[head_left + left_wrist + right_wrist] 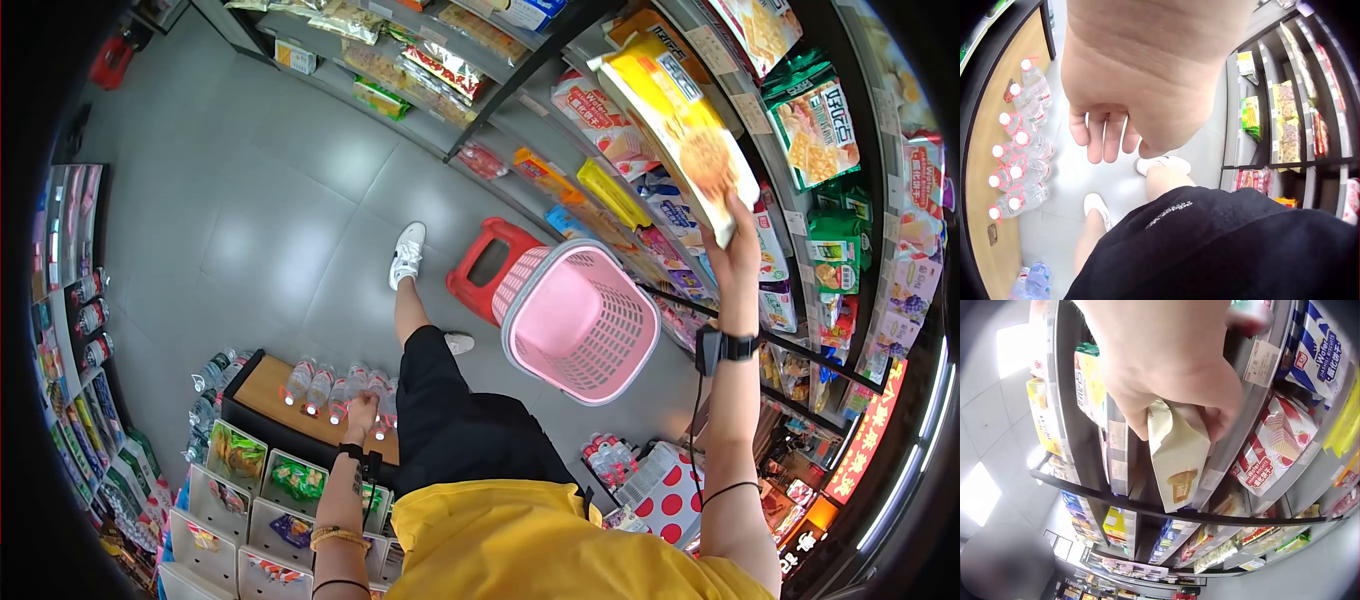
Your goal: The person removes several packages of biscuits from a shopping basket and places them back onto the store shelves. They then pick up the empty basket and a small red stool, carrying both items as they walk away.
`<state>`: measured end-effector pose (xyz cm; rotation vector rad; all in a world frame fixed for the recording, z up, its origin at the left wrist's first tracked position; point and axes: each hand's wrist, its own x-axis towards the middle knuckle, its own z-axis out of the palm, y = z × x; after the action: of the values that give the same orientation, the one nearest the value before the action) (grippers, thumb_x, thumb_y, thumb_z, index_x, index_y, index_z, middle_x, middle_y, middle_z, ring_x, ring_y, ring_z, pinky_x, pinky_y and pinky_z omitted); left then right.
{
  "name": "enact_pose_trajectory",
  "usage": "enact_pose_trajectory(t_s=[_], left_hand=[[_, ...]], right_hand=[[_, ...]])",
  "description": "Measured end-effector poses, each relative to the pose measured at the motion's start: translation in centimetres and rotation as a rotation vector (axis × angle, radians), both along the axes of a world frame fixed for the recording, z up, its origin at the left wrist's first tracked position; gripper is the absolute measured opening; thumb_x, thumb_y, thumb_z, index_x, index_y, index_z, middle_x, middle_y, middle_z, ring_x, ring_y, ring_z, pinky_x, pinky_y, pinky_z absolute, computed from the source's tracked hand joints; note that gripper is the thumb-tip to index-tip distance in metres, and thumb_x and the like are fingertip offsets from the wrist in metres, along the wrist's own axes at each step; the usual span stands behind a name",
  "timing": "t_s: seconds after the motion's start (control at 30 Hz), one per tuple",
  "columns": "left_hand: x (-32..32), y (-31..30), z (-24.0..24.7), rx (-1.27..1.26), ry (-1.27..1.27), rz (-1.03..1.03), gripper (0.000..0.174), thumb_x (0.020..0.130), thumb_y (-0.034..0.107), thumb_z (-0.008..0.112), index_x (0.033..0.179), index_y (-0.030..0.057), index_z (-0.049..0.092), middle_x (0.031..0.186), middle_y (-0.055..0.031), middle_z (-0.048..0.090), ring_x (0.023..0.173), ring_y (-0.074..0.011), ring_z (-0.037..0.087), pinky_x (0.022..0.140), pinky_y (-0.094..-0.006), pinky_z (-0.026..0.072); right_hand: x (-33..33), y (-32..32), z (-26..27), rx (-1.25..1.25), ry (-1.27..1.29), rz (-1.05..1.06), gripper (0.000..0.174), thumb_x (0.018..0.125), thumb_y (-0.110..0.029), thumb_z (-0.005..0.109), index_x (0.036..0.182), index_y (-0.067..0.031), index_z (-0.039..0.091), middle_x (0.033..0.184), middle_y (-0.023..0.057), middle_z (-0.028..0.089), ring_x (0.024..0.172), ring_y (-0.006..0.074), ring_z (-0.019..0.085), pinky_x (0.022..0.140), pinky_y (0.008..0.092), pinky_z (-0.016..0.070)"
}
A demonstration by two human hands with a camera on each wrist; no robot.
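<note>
A large yellow and white biscuit package (pixel 690 125) is held at its lower end by my right hand (pixel 735 245), in front of the snack shelf. The right wrist view shows the package's cream side (pixel 1179 456) pinched between thumb and fingers of the right hand (pixel 1163 369). My left hand (pixel 362 415) hangs low over the water bottles in the head view; in the left wrist view that hand (pixel 1141 81) has loosely bent fingers and holds nothing. A pink basket (pixel 580 325) with a grey rim stands below the shelf, on or against a red base (pixel 490 268).
Shelves of snacks run along the right and top, with red wafer packs (pixel 605 125) and green packs (pixel 815 130). Bottles (pixel 320 390) stand on a wooden surface (pixel 262 385) by the left hand. Grey floor (pixel 270 220) lies to the left; a dotted box (pixel 665 495) sits low right.
</note>
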<state>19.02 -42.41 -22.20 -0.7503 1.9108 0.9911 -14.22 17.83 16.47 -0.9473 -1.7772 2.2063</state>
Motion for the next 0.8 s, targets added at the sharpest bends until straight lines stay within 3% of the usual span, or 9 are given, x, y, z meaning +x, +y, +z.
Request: enact_pose_trajectory(t_s=[0.13, 0.17, 0.33, 0.43, 0.63, 0.67, 0.77, 0.8], left_hand=[[0.7, -1.6, -0.8, -0.007, 0.082, -0.004, 0.017, 0.088, 0.016, 0.06, 0.093, 0.001, 0.063, 0.078, -0.0071, 0.066, 0.071, -0.0145, 0.062, 0.067, -0.0293, 0.0494], [0.9, -2.0, -1.0, -0.007, 0.086, -0.007, 0.016, 0.088, 0.016, 0.06, 0.093, 0.0008, 0.063, 0.079, -0.0071, 0.066, 0.072, -0.0144, 0.062, 0.068, -0.0294, 0.0494], [2.7, -3.4, -2.6, -0.007, 0.071, 0.0, 0.015, 0.089, 0.015, 0.06, 0.092, 0.0004, 0.061, 0.081, -0.0071, 0.065, 0.073, -0.0134, 0.06, 0.068, -0.0287, 0.049], [3.6, -3.5, -3.4, 0.025, 0.029, 0.08, 0.023, 0.085, 0.021, 0.062, 0.096, 0.0012, 0.064, 0.084, -0.0139, 0.069, 0.08, -0.024, 0.067, 0.074, -0.0347, 0.0518], [1.5, -2.3, -1.7, 0.026, -0.062, 0.031, 0.027, 0.086, 0.025, 0.061, 0.095, 0.0001, 0.064, 0.083, -0.0145, 0.069, 0.082, -0.0233, 0.067, 0.075, -0.0344, 0.0515], [-1.0, -0.9, 1.9, -0.031, 0.038, -0.075, 0.031, 0.087, 0.029, 0.06, 0.095, -0.0007, 0.064, 0.084, -0.016, 0.069, 0.083, -0.0253, 0.068, 0.076, -0.0358, 0.0514], [-1.3, -1.7, 0.2, -0.018, -0.023, -0.057, 0.037, 0.087, 0.033, 0.058, 0.096, -0.002, 0.065, 0.09, -0.0215, 0.069, 0.09, -0.0349, 0.067, 0.078, -0.0406, 0.0509], [1.1, -3.5, -4.6, -0.026, 0.043, -0.068, 0.026, 0.091, 0.027, 0.059, 0.088, 0.0012, 0.062, 0.068, -0.0053, 0.062, 0.06, -0.014, 0.058, 0.055, -0.0305, 0.0454]], right_hand=[[-3.8, -0.7, -0.9, 0.006, 0.091, 0.092, 0.043, 0.089, -0.022, 0.066, 0.127, -0.0078, 0.052, 0.12, 0.0021, 0.062, 0.109, 0.0142, 0.06, 0.088, 0.0291, 0.0477], [-4.3, -1.1, -1.0, 0.007, 0.174, 0.068, 0.047, 0.089, -0.014, 0.066, 0.131, -0.0055, 0.047, 0.123, 0.006, 0.059, 0.108, 0.0163, 0.061, 0.085, 0.0292, 0.051], [-5.4, -0.9, -1.8, 0.304, 0.301, 0.137, 0.049, 0.086, -0.005, 0.069, 0.128, 0.0017, 0.045, 0.122, 0.0116, 0.057, 0.109, 0.0182, 0.059, 0.093, 0.0327, 0.0476], [-5.6, 0.5, -2.6, 0.48, 0.353, 0.118, 0.052, 0.085, -0.009, 0.071, 0.128, 0.0025, 0.045, 0.125, 0.0131, 0.055, 0.11, 0.0193, 0.057, 0.096, 0.0323, 0.0452], [-6.2, 0.8, -3.3, 0.944, 0.292, 0.065, 0.057, 0.079, -0.016, 0.079, 0.124, 0.005, 0.051, 0.118, 0.0135, 0.059, 0.105, 0.0186, 0.057, 0.095, 0.0299, 0.0427], [-6.2, 0.6, -3.3, 0.996, 0.264, 0.039, 0.056, 0.078, -0.017, 0.08, 0.122, 0.006, 0.053, 0.116, 0.0139, 0.06, 0.104, 0.0183, 0.057, 0.094, 0.0302, 0.0433], [-6.4, 1.1, -3.8, 1.113, 0.279, -0.053, 0.06, 0.073, -0.017, 0.083, 0.12, 0.0068, 0.053, 0.115, 0.015, 0.061, 0.103, 0.0207, 0.057, 0.094, 0.0326, 0.0432], [-6.3, 1.7, -4.0, 1.16, 0.129, -0.082, 0.059, 0.072, -0.016, 0.083, 0.118, 0.0062, 0.054, 0.113, 0.0151, 0.062, 0.103, 0.0203, 0.057, 0.094, 0.032, 0.0434]])
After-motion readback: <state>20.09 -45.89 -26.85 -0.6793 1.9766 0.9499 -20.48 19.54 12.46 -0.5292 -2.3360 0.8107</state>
